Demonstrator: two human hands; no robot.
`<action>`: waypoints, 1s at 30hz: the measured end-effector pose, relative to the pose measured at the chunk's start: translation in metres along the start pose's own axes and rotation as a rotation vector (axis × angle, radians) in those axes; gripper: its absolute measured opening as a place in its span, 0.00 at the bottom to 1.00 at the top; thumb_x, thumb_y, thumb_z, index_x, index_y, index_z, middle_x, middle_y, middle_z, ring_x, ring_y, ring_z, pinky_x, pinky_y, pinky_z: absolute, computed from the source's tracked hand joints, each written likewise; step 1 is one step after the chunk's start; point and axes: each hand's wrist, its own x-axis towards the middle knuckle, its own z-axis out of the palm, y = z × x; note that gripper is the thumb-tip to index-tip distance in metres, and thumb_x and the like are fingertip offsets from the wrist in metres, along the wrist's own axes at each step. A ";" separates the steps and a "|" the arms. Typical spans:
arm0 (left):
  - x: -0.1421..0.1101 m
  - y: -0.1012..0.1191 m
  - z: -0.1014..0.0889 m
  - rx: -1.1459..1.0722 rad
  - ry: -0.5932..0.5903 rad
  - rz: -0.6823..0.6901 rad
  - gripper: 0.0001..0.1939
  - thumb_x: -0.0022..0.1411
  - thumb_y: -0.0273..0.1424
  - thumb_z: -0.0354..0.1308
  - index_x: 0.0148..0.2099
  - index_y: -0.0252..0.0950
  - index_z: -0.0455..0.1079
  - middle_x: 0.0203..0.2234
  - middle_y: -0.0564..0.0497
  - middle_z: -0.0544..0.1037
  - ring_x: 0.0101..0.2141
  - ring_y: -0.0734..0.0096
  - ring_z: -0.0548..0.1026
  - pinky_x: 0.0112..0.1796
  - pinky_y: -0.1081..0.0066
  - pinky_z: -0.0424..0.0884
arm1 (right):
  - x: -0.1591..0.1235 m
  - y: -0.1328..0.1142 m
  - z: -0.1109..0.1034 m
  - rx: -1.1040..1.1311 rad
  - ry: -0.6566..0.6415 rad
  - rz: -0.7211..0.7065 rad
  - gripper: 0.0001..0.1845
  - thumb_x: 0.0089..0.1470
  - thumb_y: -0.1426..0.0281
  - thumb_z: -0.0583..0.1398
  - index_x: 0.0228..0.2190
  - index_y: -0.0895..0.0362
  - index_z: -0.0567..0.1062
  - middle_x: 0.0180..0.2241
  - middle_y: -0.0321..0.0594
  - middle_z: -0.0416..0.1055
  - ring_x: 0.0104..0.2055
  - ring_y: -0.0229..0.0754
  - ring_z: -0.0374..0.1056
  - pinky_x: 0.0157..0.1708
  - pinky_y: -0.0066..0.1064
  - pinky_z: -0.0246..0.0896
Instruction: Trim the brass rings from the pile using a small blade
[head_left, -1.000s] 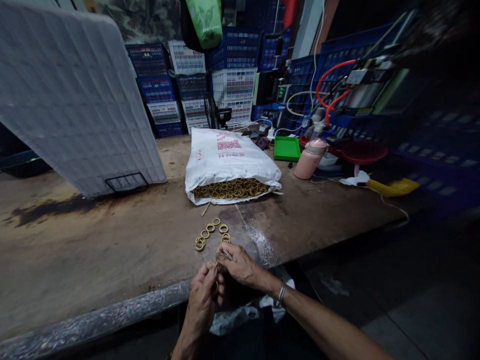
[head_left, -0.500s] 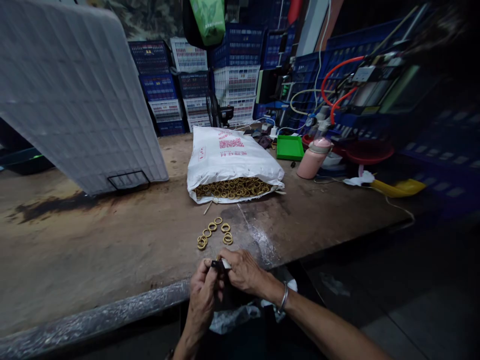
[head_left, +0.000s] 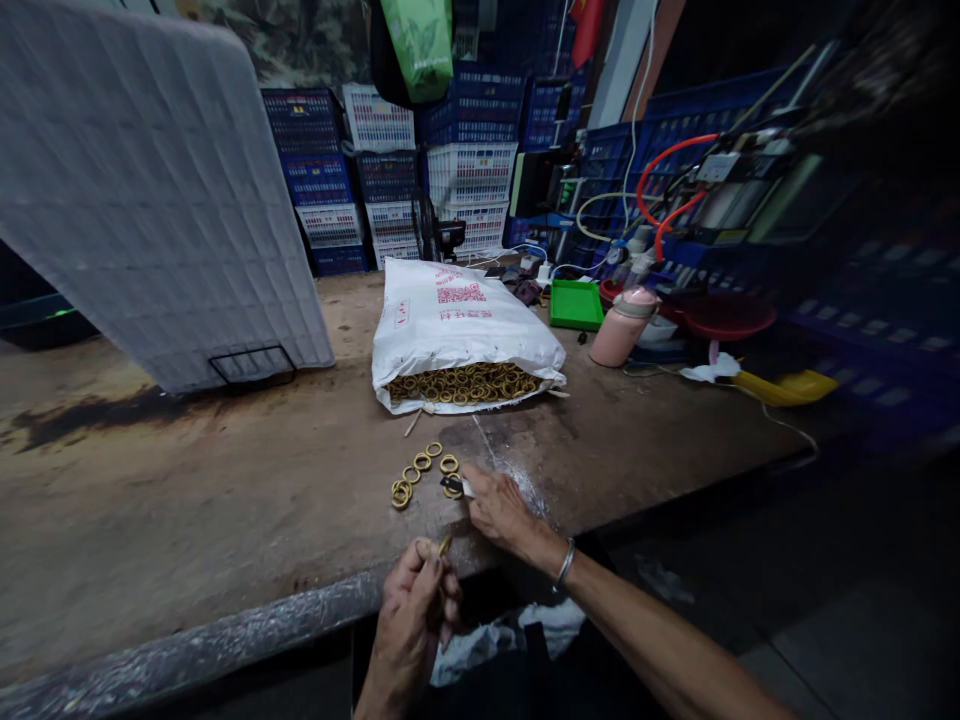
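Between the thumb and forefinger of my left hand [head_left: 409,615], a brass-coloured ring [head_left: 445,545] is pinched at the table's front edge. Farther forward, my right hand [head_left: 506,515] is closed on a small tool [head_left: 452,485] with a flat black blade-like end and a pale handle. Its black end lies over a loose ring on the table, though contact is unclear. Several more loose rings [head_left: 412,475] lie in two short rows, some overlapping. Behind them rests a white woven sack [head_left: 465,325], its open mouth showing many similar rings [head_left: 465,384].
A tall white padded panel [head_left: 172,200] stands on the wooden table [head_left: 247,480] at left. To the right are a green tray [head_left: 575,304], a pink bottle [head_left: 621,330], a red dish [head_left: 724,312] and a yellow scoop [head_left: 787,388]. Stacked crates [head_left: 469,172] fill the back.
My right hand has moved forward with the tool, away from my left fingers and over the loose rings. My left hand stays near the edge, and its ring now shows clearly.
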 end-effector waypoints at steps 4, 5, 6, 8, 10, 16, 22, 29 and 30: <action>0.003 0.006 0.000 -0.134 0.039 -0.060 0.13 0.49 0.40 0.59 0.29 0.34 0.65 0.25 0.52 0.72 0.18 0.83 0.62 0.16 0.81 0.54 | 0.036 0.006 -0.002 0.069 0.101 0.048 0.10 0.50 0.73 0.50 0.35 0.56 0.67 0.29 0.39 0.70 0.29 0.37 0.62 0.26 0.26 0.43; 0.004 0.008 -0.001 -0.157 0.068 -0.066 0.13 0.49 0.39 0.60 0.30 0.34 0.66 0.26 0.51 0.73 0.19 0.82 0.64 0.18 0.81 0.55 | 0.045 0.006 -0.002 0.077 0.102 0.059 0.09 0.51 0.72 0.50 0.34 0.56 0.67 0.30 0.39 0.70 0.30 0.37 0.62 0.26 0.25 0.43; 0.005 0.010 -0.003 -0.176 0.095 -0.072 0.13 0.47 0.38 0.61 0.30 0.34 0.66 0.27 0.50 0.74 0.20 0.81 0.65 0.19 0.80 0.56 | 0.054 0.006 -0.002 0.080 0.097 0.062 0.09 0.51 0.71 0.50 0.34 0.56 0.68 0.31 0.39 0.70 0.31 0.36 0.62 0.27 0.25 0.43; 0.008 0.013 -0.007 -0.213 0.123 -0.083 0.14 0.45 0.37 0.63 0.31 0.35 0.67 0.26 0.50 0.74 0.21 0.79 0.66 0.19 0.79 0.57 | 0.068 0.004 -0.002 0.069 0.083 0.063 0.09 0.52 0.68 0.51 0.33 0.57 0.69 0.31 0.40 0.70 0.32 0.37 0.62 0.27 0.25 0.44; 0.012 0.015 -0.010 -0.253 0.123 -0.096 0.15 0.43 0.36 0.64 0.34 0.36 0.68 0.25 0.51 0.74 0.20 0.78 0.66 0.19 0.79 0.57 | 0.078 0.002 -0.001 0.052 0.067 0.058 0.10 0.51 0.66 0.52 0.33 0.56 0.69 0.31 0.40 0.70 0.32 0.38 0.62 0.27 0.26 0.44; 0.025 0.016 -0.018 -0.362 0.091 -0.116 0.11 0.41 0.33 0.66 0.23 0.32 0.67 0.22 0.51 0.72 0.22 0.78 0.67 0.20 0.79 0.58 | 0.086 -0.003 0.004 0.018 0.028 0.042 0.10 0.48 0.68 0.52 0.33 0.55 0.70 0.32 0.38 0.70 0.33 0.38 0.64 0.27 0.25 0.45; 0.042 0.011 -0.017 -0.183 0.127 0.001 0.15 0.40 0.38 0.66 0.26 0.34 0.67 0.19 0.54 0.69 0.17 0.80 0.63 0.14 0.81 0.54 | 0.087 0.001 0.003 0.176 0.029 0.055 0.08 0.45 0.73 0.52 0.30 0.58 0.68 0.25 0.36 0.67 0.26 0.35 0.59 0.24 0.25 0.43; 0.057 0.018 -0.010 0.266 0.311 0.448 0.16 0.42 0.33 0.65 0.36 0.38 0.72 0.24 0.53 0.73 0.25 0.74 0.69 0.29 0.77 0.65 | 0.050 -0.007 -0.014 0.616 -0.096 0.081 0.05 0.43 0.75 0.51 0.26 0.58 0.66 0.19 0.29 0.59 0.21 0.30 0.53 0.19 0.20 0.44; 0.057 0.020 -0.009 0.323 0.284 0.489 0.14 0.42 0.32 0.64 0.36 0.38 0.73 0.27 0.51 0.74 0.30 0.70 0.70 0.34 0.75 0.65 | 0.043 -0.009 -0.015 0.700 -0.133 0.089 0.05 0.43 0.74 0.52 0.26 0.58 0.67 0.19 0.29 0.59 0.21 0.30 0.53 0.19 0.20 0.44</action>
